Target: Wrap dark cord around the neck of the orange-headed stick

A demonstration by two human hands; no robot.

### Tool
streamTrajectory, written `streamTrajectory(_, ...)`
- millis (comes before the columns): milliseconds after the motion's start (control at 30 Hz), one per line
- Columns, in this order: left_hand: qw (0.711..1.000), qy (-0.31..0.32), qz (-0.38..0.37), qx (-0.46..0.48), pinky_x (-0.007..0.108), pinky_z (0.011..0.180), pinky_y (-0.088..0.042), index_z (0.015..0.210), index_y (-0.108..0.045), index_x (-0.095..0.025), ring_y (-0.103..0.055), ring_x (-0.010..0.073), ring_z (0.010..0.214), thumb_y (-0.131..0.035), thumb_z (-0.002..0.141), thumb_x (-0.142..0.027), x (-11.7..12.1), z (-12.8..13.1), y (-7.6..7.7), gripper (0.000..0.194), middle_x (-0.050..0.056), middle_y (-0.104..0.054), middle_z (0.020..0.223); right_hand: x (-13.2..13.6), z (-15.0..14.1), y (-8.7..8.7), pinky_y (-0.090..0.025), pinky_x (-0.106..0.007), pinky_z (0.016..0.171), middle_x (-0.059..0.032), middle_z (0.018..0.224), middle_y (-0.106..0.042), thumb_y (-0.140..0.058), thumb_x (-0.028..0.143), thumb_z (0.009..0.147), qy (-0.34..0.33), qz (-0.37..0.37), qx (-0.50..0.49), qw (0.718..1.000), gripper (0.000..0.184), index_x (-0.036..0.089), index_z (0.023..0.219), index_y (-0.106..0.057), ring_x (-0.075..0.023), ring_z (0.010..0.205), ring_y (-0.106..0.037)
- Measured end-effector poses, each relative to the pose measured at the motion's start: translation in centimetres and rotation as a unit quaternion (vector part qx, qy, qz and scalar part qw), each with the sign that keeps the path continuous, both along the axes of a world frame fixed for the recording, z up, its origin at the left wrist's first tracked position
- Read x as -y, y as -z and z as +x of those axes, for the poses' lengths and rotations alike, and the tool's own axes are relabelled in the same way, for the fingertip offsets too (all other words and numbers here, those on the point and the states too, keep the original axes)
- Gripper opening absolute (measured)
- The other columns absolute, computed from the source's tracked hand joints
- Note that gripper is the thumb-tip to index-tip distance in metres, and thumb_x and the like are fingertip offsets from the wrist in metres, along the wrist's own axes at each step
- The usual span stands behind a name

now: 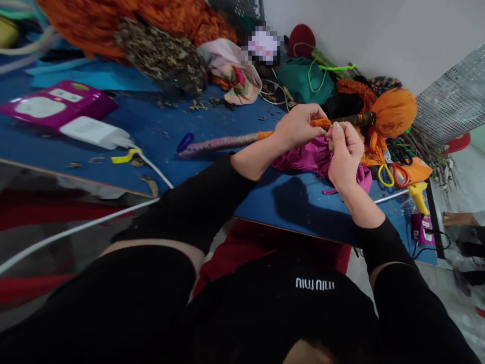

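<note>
Nearest is the person's black top [265, 313] with white lettering upside down on its chest, and beyond it red fabric [242, 247] shows below the edge of the blue table [215, 119]. A white cable [91, 225] crosses that edge at the left. Over the near part of the table, magenta cloth [306, 156] lies bunched beneath both hands, and to its right are scissors with yellow and red handles [394, 174], a yellow-handled tool [419, 196] and a small purple box [422, 227]. The right hand [345, 154] has its thumb and forefinger pinched together at the wrapped rod [227, 143] — what is between their tips is too small to tell. The left hand [301, 124] is closed at the rod's orange stretch, thumb against fingers. The rod lies across the space above the table, a blue loop [185, 143] at its left end and a round orange cloth head [396, 112] at its right. Left of the hands, a white adapter [94, 132] adjoins a larger purple power unit [58, 105]. Farther back lie dry brown plant matter [162, 53], crumpled orange fabric [144, 20], a pale patterned cloth [244, 83] and green cloth [308, 81]; the pale wall [352, 35] stands behind.
</note>
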State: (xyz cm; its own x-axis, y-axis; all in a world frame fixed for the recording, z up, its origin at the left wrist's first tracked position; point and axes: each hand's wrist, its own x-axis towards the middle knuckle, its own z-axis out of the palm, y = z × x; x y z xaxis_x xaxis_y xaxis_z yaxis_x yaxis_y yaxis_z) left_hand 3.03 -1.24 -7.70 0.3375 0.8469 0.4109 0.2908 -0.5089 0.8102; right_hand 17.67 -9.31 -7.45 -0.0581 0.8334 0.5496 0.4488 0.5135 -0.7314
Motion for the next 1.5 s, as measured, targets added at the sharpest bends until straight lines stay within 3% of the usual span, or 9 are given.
streamTrajectory(133, 1.000, 0.012, -0.002, -0.003, 0.037, 0.092, -0.061, 0.104, -0.078, -0.015, -0.075, 0.0234, 0.095, -0.072, 0.079, -0.025, 0.0, -0.6, -0.6, 0.027, 0.005, -0.082, 0.101, 0.0, 0.7, -2.2, -0.065, -0.038, 0.085, 0.0000, 0.082, -0.065, -0.039, 0.067, 0.114, 0.031, 0.066, 0.013, 0.997, 0.054, 0.026, 0.091, -0.065, -0.0164, 0.081, -0.070)
streamTrajectory(300, 1.000, 0.023, -0.011, -0.008, 0.041, 0.092, -0.062, 0.101, -0.079, -0.015, -0.077, 0.0261, 0.094, -0.074, 0.077, -0.023, 0.1, -1.0, -0.9, 0.026, 0.006, -0.081, 0.097, 0.6, 3.0, -5.8, -0.060, -0.042, 0.091, -0.0026, 0.082, -0.072, -0.045, 0.065, 0.114, 0.042, 0.168, 0.113, 0.978, 0.052, 0.026, 0.085, -0.066, -0.0204, 0.091, -0.070)
streamTrajectory(467, 0.999, 0.025, -0.022, -0.030, 0.041, 0.091, -0.062, 0.103, -0.081, -0.015, -0.078, 0.0269, 0.097, -0.074, 0.077, -0.024, 0.6, -1.0, -1.3, 0.027, 0.009, -0.083, 0.103, 1.9, 3.5, -7.3, -0.056, -0.040, 0.080, -0.0028, 0.084, -0.075, -0.049, 0.055, 0.115, 0.023, 0.088, 0.151, 0.984, 0.043, 0.027, 0.088, -0.069, -0.0197, 0.080, -0.070)
streamTrajectory(633, 0.998, 0.029, -0.032, -0.038, 0.037, 0.085, -0.058, 0.101, -0.079, -0.015, -0.075, 0.0234, 0.093, -0.072, 0.080, -0.022, 1.2, -0.8, -1.4, 0.024, 0.007, -0.084, 0.100, 1.8, 2.7, -6.9, -0.064, -0.037, 0.079, -0.0014, 0.079, -0.076, -0.057, 0.073, 0.106, -0.030, -0.022, 0.084, 0.996, 0.052, 0.027, 0.085, -0.070, -0.0169, 0.074, -0.072)
streamTrajectory(833, 0.997, 0.055, -0.026, -0.057, 0.036, 0.085, -0.059, 0.099, -0.079, -0.016, -0.076, 0.0246, 0.094, -0.076, 0.077, -0.024, 1.9, -0.2, -1.3, 0.023, 0.008, -0.085, 0.102, 0.0, 2.8, -5.6, -0.064, -0.031, 0.070, -0.0006, 0.080, -0.076, -0.050, 0.085, 0.101, -0.001, -0.079, -0.022, 0.997, 0.065, 0.025, 0.090, -0.070, -0.0177, 0.084, -0.081)
streamTrajectory(933, 0.993, 0.039, -0.016, -0.111, 0.038, 0.089, -0.059, 0.104, -0.081, -0.018, -0.076, 0.0261, 0.097, -0.078, 0.077, -0.028, 2.3, -0.1, -1.3, 0.029, 0.005, -0.085, 0.105, -0.8, 3.3, -5.4, -0.063, -0.030, 0.068, -0.0018, 0.085, -0.079, -0.051, 0.080, 0.104, 0.011, -0.102, -0.035, 0.994, 0.059, 0.025, 0.095, -0.070, -0.0178, 0.086, -0.082)
streamTrajectory(1233, 0.967, 0.000, 0.044, -0.251, 0.040, 0.092, -0.060, 0.117, -0.084, -0.030, -0.078, 0.0303, 0.105, -0.068, 0.083, -0.023, 4.3, 0.6, -1.5, 0.038, 0.004, -0.085, 0.109, -2.1, 3.7, -5.7, -0.055, -0.028, 0.053, -0.0002, 0.076, -0.080, -0.067, 0.047, 0.109, 0.047, -0.203, -0.134, 0.969, 0.037, 0.022, 0.082, -0.069, -0.0110, 0.055, -0.066)
streamTrajectory(1400, 0.946, -0.006, 0.076, -0.314, 0.040, 0.098, -0.059, 0.129, -0.079, -0.028, -0.078, 0.0309, 0.109, -0.066, 0.092, -0.027, 5.6, 1.0, -1.8, 0.039, 0.005, -0.083, 0.110, -3.7, 4.4, -4.5, -0.055, -0.027, 0.058, 0.0013, 0.074, -0.079, -0.063, 0.033, 0.112, 0.057, -0.238, -0.126, 0.961, 0.028, 0.021, 0.086, -0.067, -0.0113, 0.061, -0.070)
streamTrajectory(1500, 0.938, -0.004, 0.101, -0.332, 0.038, 0.098, -0.057, 0.143, -0.071, -0.027, -0.078, 0.0301, 0.108, -0.066, 0.095, -0.030, 6.3, 1.1, -2.1, 0.048, 0.005, -0.081, 0.109, -4.5, 5.1, -3.7, -0.056, -0.030, 0.059, 0.0016, 0.072, -0.077, -0.066, 0.037, 0.110, 0.069, -0.249, -0.122, 0.958, 0.029, 0.022, 0.084, -0.066, -0.0132, 0.063, -0.068)
